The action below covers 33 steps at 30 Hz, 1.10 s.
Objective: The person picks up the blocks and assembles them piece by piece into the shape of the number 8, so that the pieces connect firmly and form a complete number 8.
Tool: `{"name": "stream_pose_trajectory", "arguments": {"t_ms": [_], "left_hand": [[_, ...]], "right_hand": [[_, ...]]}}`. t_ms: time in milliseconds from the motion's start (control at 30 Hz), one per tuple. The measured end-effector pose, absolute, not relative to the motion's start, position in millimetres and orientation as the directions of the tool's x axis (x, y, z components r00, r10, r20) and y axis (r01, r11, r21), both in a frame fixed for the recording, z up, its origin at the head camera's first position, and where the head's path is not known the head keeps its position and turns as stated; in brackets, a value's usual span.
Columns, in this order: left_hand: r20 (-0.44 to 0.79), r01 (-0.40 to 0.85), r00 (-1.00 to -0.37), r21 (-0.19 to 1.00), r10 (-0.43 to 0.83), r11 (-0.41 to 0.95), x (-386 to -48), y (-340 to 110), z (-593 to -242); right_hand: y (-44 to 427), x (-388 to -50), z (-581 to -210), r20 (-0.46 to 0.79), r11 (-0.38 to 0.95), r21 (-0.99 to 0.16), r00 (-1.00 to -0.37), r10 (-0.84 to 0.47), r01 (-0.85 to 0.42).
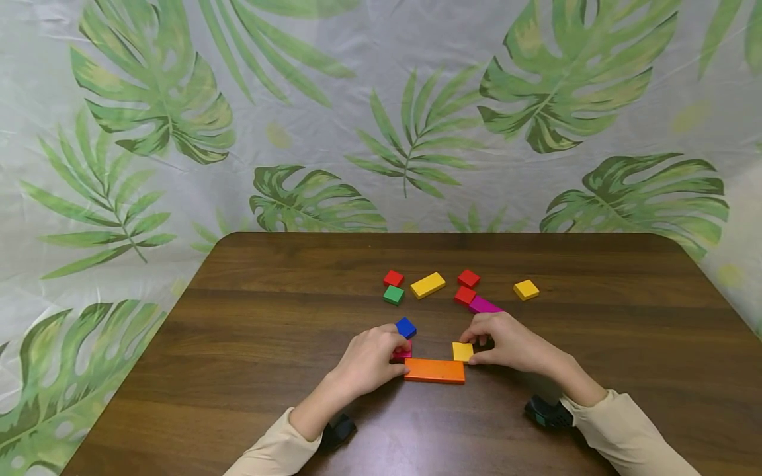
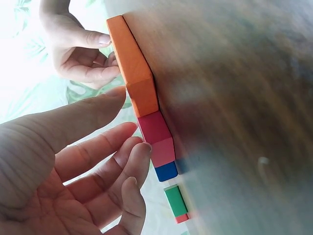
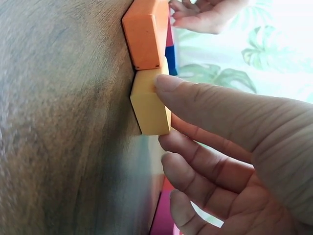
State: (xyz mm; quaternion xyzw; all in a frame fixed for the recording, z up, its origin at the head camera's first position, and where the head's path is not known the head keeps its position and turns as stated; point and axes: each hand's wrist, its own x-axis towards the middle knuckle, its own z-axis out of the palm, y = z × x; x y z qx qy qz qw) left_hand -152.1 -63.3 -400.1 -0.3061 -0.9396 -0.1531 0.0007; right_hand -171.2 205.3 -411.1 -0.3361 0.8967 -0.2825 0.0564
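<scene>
An orange rectangular block (image 1: 434, 371) lies flat on the table in front of both hands. Behind its left end sits a pink block (image 2: 156, 134), partly covered by the left hand (image 1: 370, 357) in the head view. The left thumb touches the orange block's left end, while loosely bent fingertips rest at the pink block. A small yellow block (image 1: 462, 352) stands against the orange block's back right corner. My right hand (image 1: 506, 340) pinches this yellow block between thumb and fingers. Just behind the pink block is a blue block (image 1: 406, 327).
Farther back lie a green block (image 1: 393, 295), several red blocks (image 1: 468, 277), a long yellow block (image 1: 428, 285) and a small yellow one (image 1: 526, 289). A purple block (image 1: 485, 305) is partly behind the right hand. A leaf-patterned curtain (image 1: 417, 132) hangs beyond the table (image 1: 238, 344).
</scene>
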Motion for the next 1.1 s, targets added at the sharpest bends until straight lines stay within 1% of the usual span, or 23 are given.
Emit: {"name": "stream_pose_trajectory", "arguments": {"t_ms": [167, 400, 833, 1100], "left_hand": [[0.094, 0.575, -0.813, 0.287, 0.575, 0.766, -152.3, -63.3, -400.0], [0.094, 0.576, -0.812, 0.289, 0.577, 0.764, -151.9, -64.0, -399.3], [0.092, 0.578, -0.811, 0.284, 0.578, 0.765, -152.1, -63.5, -399.6], [0.091, 0.581, -0.809, 0.275, 0.581, 0.766, -152.2, -63.2, -399.5]], "right_hand": [[205.8, -170.9, -409.9, 0.092, 0.611, -0.54, -0.762, -0.641, -0.579], [214.7, -173.8, -402.6, 0.129, 0.629, -0.52, -0.781, -0.611, -0.578], [252.5, -189.2, -397.7, 0.264, 0.725, -0.47, -0.864, -0.428, -0.503], [271.3, -199.2, -407.0, 0.327, 0.751, -0.454, -0.874, -0.359, -0.478]]}}
